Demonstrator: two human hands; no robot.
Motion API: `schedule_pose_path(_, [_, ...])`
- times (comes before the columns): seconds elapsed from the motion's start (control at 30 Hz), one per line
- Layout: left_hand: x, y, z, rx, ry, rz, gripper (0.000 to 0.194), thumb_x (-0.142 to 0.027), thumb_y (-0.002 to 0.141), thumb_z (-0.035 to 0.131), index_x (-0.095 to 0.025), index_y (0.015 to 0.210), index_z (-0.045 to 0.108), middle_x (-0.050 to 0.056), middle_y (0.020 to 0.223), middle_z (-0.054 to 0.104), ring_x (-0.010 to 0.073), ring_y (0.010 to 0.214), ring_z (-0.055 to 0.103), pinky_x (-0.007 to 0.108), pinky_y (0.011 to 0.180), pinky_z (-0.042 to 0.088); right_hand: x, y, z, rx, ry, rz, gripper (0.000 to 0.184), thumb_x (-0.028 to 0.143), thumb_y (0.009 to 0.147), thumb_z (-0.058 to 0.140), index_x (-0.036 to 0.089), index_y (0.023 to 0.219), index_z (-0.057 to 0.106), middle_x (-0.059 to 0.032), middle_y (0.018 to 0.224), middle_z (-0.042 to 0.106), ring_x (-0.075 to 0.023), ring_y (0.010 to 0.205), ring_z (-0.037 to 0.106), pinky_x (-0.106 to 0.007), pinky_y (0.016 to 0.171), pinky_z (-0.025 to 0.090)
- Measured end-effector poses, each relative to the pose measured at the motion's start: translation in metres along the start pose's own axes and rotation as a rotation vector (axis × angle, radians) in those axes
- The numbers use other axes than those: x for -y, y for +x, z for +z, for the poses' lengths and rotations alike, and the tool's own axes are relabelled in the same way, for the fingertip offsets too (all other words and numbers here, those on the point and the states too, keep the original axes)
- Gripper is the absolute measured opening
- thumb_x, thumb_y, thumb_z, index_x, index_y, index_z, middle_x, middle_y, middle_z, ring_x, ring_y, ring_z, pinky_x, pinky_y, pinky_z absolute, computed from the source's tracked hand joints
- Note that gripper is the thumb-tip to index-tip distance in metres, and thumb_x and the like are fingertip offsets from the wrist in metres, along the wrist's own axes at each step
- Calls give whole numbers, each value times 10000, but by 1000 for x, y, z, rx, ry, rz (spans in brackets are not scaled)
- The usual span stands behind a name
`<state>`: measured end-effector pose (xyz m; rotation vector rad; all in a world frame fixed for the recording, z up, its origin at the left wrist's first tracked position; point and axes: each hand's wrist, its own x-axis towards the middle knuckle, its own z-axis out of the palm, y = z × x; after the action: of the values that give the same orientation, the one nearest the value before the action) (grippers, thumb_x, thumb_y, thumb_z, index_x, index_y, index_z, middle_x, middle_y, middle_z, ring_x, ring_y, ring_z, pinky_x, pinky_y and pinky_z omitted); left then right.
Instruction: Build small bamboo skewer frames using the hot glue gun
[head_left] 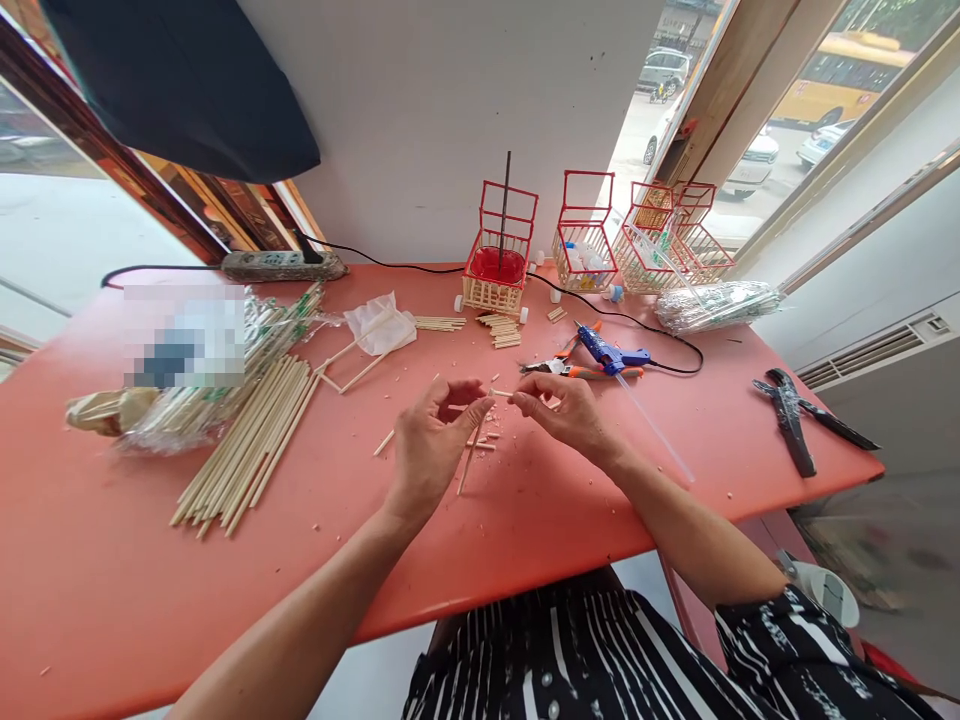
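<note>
Over the middle of the pink table, my left hand (pixel 431 440) is closed, its thumb and finger pinching a thin wooden stick (pixel 469 460) that slants down toward the tabletop. Opposite it, my right hand (pixel 566 410) pinches a short wooden stick (pixel 503 394), whose far end meets the left thumb tip and the longer stick. Whether the two pieces are joined there, I cannot tell. Below the fingers lie several cut bits of stick (pixel 484 446). Just beyond my right hand are orange-handled pliers (pixel 559 368) and a blue glue gun (pixel 604 350) with a clear glue stick in it.
A bundle of long wooden sticks (pixel 251 440) lies left, beside plastic-wrapped sticks (pixel 262 340). Small stick-built carts (pixel 495 290) with red frames stand along the wall. A power strip (pixel 281 265) sits at the back; black cutters (pixel 795 420) lie at the right edge.
</note>
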<state>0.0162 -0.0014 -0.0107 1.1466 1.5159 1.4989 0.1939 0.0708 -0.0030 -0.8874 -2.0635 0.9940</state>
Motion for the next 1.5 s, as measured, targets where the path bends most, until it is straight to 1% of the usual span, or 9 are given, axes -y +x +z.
schedule_pose_path(0.1, [0,2,-3,-14,18,-16,325,-414,752,794,-186,973,726,56,934,761,183,802,710,288,727,567,0,-1,2,-7,-11,-15,272,406,949,581,197,798,669,-6,723,648,-139,676,540,-282,677,382])
schedule_pose_path(0.23, [2,5,-5,25,-35,-88,364,-442,730,807,-176,971,750,68,941,769,189,815,705,300,750,562,0,0,1,-36,-42,-11,273,417,949,577,203,809,672,-2,705,641,-141,669,540,-279,661,382])
schedule_pose_path(0.37, [2,6,-5,48,-29,-86,346,-437,722,813,-192,964,782,73,980,780,208,850,715,321,780,571,-1,0,2,-37,-52,-23,270,406,944,579,199,792,665,-5,719,645,-144,679,538,-282,670,385])
schedule_pose_path(0.53, [1,5,-4,32,1,-89,285,-411,705,818,-195,890,796,56,891,779,216,803,710,315,697,580,-1,0,4,-24,-55,-49,241,373,942,579,203,792,660,-8,742,651,-145,684,537,-283,675,387])
schedule_pose_path(0.67, [1,6,-3,33,-34,-114,343,-421,703,819,-177,941,782,61,892,771,201,785,695,302,688,563,-1,0,4,-33,-52,-60,227,353,936,590,202,780,657,-8,727,641,-147,677,535,-285,677,388])
schedule_pose_path(0.77, [1,7,-5,10,-103,-97,348,-427,750,783,-164,977,763,65,891,761,174,772,678,284,695,541,-1,0,4,-28,-57,-59,223,349,942,586,205,790,661,-11,730,639,-151,684,536,-289,691,396])
schedule_pose_path(1.23, [-5,6,-6,34,33,-126,278,-425,716,802,-172,832,784,31,796,742,155,720,623,274,698,473,-3,0,5,-27,-137,-149,179,278,934,596,178,793,645,-9,732,635,-134,681,549,-266,673,408])
schedule_pose_path(1.37, [-2,5,-5,28,15,-140,271,-422,708,808,-170,802,776,21,782,728,146,712,622,262,693,467,-3,-1,6,-21,-138,-161,178,266,931,602,174,784,640,-7,722,624,-128,664,535,-261,663,408])
schedule_pose_path(1.5, [0,6,-7,62,4,-129,274,-425,708,812,-165,782,770,10,725,701,133,679,601,252,679,465,-5,0,7,-16,-135,-151,175,264,929,607,177,780,637,-7,733,634,-128,673,536,-258,667,412])
